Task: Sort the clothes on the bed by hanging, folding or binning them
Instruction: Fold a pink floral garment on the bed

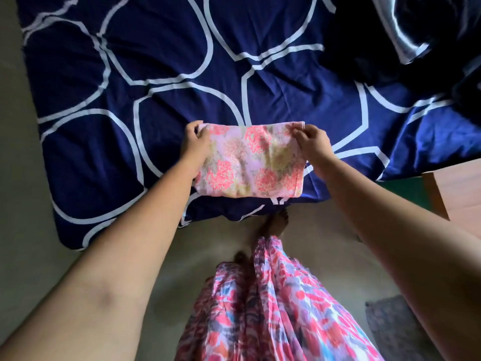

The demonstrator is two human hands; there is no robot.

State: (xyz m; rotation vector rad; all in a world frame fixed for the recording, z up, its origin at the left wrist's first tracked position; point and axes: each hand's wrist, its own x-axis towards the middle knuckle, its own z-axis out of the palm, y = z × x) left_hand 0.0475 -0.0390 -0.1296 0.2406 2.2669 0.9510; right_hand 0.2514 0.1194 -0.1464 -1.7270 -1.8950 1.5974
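Head view: your left grip and right grip each pinch 1 top corner of the folded pink, floral-print cotton garment, thumb and fingertips closed on the cloth at either end of its upper edge. The garment is already down to a compact rectangle of several layers. It sits over the near edge of the bed with the navy cover printed in white rings, directly in front of you. I cannot tell whether its lower edge rests on the cover or hangs just above it.

For progress, I judge the folding of this 1 piece to be nearly finished. It may take 1 more fold or a smoothing, and it still needs a place to be set down. Nothing in this view shows a pile of folded items, a hanger or a bin, so I cannot tell how many clothes you have already dealt with.

The only other cloth I can make out on the bed is the dark, rumpled heap of fabric at the far right, near a pillow in the same navy-and-white print. It could be clothing waiting to be sorted or just bedding, as it is too dark to say. If it is clothing, that is likely the main work left.

At the right edge stands a brown wooden piece of furniture, and a grey patterned mat lies on the floor beside your skirt.
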